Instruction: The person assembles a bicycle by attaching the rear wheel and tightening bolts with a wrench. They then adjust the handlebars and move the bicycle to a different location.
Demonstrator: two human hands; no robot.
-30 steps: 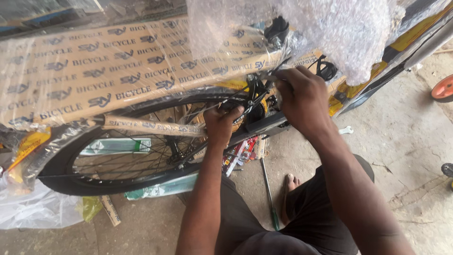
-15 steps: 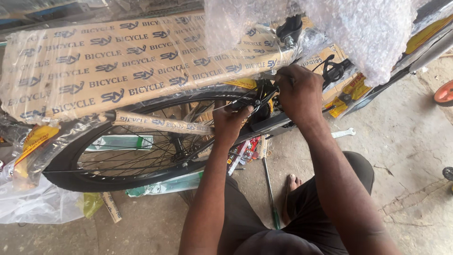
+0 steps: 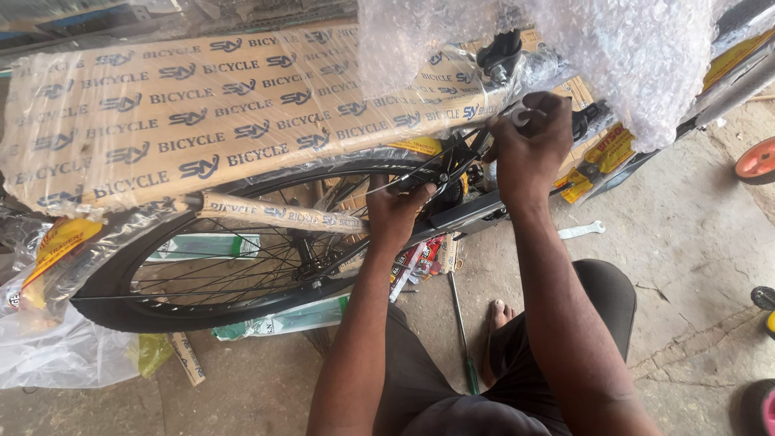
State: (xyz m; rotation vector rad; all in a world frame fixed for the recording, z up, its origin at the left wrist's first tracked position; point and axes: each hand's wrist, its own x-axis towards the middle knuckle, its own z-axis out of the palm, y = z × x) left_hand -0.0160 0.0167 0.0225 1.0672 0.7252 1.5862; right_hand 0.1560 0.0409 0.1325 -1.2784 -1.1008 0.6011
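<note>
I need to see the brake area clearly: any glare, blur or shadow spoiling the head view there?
Head view: even daylight, no hard shadows; plastic wrap and bubble wrap throw soft glare; left hand and right hand look sharp but hide part of the brake; edges bend slightly from the wide lens.

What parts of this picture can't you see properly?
Head view, three things:
- What the right hand grips: its own fingers cover it.
- The bicycle frame's colour: printed cardboard wrap and bubble wrap hide it.
- The orange wheel: cut off by the right edge.
The left hand rests near the brake cable by the black tyre; its fingertips are hidden.
</note>
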